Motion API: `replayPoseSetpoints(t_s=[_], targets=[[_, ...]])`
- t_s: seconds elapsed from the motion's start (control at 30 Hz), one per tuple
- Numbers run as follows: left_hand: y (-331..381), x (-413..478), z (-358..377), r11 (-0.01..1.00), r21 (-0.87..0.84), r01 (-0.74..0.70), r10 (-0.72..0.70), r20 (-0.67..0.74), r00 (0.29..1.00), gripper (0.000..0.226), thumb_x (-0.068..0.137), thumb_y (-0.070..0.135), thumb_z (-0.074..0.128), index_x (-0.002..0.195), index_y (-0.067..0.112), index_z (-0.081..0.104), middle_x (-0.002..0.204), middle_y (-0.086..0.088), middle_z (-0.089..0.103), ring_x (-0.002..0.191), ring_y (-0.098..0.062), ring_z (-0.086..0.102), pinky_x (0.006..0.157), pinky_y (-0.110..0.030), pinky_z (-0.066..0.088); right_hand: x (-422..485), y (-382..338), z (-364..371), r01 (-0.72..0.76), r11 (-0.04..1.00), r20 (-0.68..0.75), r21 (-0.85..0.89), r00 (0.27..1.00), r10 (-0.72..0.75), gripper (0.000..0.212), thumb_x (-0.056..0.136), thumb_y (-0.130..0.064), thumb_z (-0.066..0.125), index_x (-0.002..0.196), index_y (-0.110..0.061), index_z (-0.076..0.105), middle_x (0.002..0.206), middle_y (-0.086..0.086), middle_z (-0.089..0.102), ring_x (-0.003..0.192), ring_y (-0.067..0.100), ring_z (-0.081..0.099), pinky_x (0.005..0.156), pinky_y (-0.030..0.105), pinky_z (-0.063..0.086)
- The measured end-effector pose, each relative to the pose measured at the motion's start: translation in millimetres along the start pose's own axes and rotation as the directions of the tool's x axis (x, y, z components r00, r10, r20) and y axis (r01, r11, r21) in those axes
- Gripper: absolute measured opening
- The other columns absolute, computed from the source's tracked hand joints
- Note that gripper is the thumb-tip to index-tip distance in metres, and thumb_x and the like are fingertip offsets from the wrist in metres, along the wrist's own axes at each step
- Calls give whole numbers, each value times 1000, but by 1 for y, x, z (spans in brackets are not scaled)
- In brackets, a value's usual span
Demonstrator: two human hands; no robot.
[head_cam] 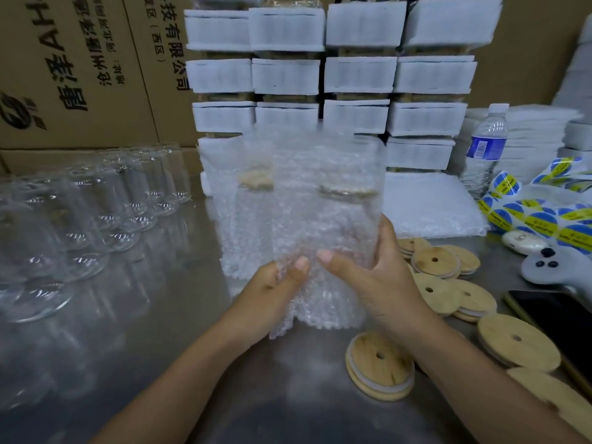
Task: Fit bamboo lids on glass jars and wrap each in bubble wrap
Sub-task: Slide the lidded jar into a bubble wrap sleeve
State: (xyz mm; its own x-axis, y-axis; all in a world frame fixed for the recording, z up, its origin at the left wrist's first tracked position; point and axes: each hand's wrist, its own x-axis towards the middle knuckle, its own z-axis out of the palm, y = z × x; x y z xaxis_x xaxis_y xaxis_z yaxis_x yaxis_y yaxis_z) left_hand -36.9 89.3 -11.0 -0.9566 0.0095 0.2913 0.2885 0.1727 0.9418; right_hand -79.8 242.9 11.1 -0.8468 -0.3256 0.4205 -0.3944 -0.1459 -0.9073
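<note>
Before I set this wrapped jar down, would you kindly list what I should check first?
1. Lid fitted: ok, the bamboo lid shows through the bubble wrap.
2. Grip: ok, the left hand and right hand both hold the wrap low down.
3. Wrap closed underneath: cannot tell, the hands hide it.
4. Landing spot: probably not ok, loose lids lie close by the right forearm.
5. Next jars ready: ok, empty glass jars stand at the left.

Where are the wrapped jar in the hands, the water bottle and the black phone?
wrapped jar (326, 225): head view, bubble wrap at mid-body.
water bottle (485, 147): head view, its blue label.
black phone (557, 322): head view, its dark screen.
</note>
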Motion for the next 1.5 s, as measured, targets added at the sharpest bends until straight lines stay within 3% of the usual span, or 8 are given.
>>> replayPoseSetpoints(t_s=[0.1, 0.23, 0.37, 0.5, 0.67, 0.93, 1.2, 1.5], targets=[[-1, 2, 0, 995, 48, -82, 83, -38, 996, 29, 88, 52, 47, 112, 45, 63, 114, 29, 65, 105, 10, 60, 83, -3, 43, 1, 3, -1, 46, 998, -79, -39, 996, -49, 80, 64, -30, 82, 133, -29, 40, 123, -12, 59, 109, 0, 60, 88, 23, 54], [-15, 10, -4, 992, 57, -108, 118, -196, 973, 20, 97, 27, 47, 109, 39, 58, 112, 26, 65, 119, 3, 54, 98, -16, 41, 14, 7, 1, 82, 990, -155, -119, 983, -100, 79, 67, -22, 84, 132, -28, 39, 120, -12, 57, 104, -4, 59, 81, 14, 51], [-20, 7, -10, 993, 110, -42, 81, -376, 923, 30, 97, 10, 50, 95, 38, 59, 103, 18, 65, 100, -3, 61, 87, -21, 45, 32, 18, 7, 18, 982, -183, -188, 982, -53, 91, 65, -29, 84, 139, -26, 31, 123, -10, 53, 111, 3, 56, 88, 19, 48], [-17, 3, -12, 976, 208, -66, 163, -499, 851, 33, 93, 2, 54, 88, 35, 59, 93, 14, 63, 83, 9, 57, 68, -3, 41, 47, 27, 17, -4, 975, -203, -223, 978, -42, 100, 69, -23, 84, 143, -33, 18, 140, 1, 40, 128, 20, 44, 103, 44, 43], [-19, 5, -15, 986, 160, -40, 127, -581, 804, 35, 91, -1, 53, 88, 34, 57, 90, 10, 61, 78, 10, 55, 65, -3, 40, 58, 35, 24, 39, 959, -195, -279, 976, -96, 102, 70, -19, 83, 146, -30, 15, 145, 1, 35, 132, 21, 40, 106, 48, 40], [-25, 8, -19, 983, 180, 17, 91, -573, 814, 34, 87, 0, 52, 90, 34, 50, 89, 6, 55, 78, -3, 52, 65, -8, 39, 64, 34, -1, 16, 950, -172, -313, 982, -74, 89, 70, -13, 82, 138, -29, 27, 111, -28, 48, 92, -24, 52, 69, 2, 45], [-28, 14, -22, 982, 189, 25, 96, -605, 790, 30, 87, 0, 54, 83, 29, 46, 84, 9, 54, 75, 3, 51, 66, -7, 38, 61, 38, 15, 34, 925, -234, -379, 963, -131, 94, 70, -17, 82, 143, -19, 23, 136, 6, 41, 123, 21, 47, 104, 43, 43], [-27, 18, -23, 982, 189, 27, 96, -610, 787, 30, 88, 1, 53, 83, 29, 45, 82, 11, 54, 74, 0, 52, 63, -9, 38, 65, 44, 21, -9, 927, -255, -374, 962, -94, 97, 69, -29, 83, 144, -21, 22, 139, 2, 40, 128, 19, 43, 108, 43, 38]])
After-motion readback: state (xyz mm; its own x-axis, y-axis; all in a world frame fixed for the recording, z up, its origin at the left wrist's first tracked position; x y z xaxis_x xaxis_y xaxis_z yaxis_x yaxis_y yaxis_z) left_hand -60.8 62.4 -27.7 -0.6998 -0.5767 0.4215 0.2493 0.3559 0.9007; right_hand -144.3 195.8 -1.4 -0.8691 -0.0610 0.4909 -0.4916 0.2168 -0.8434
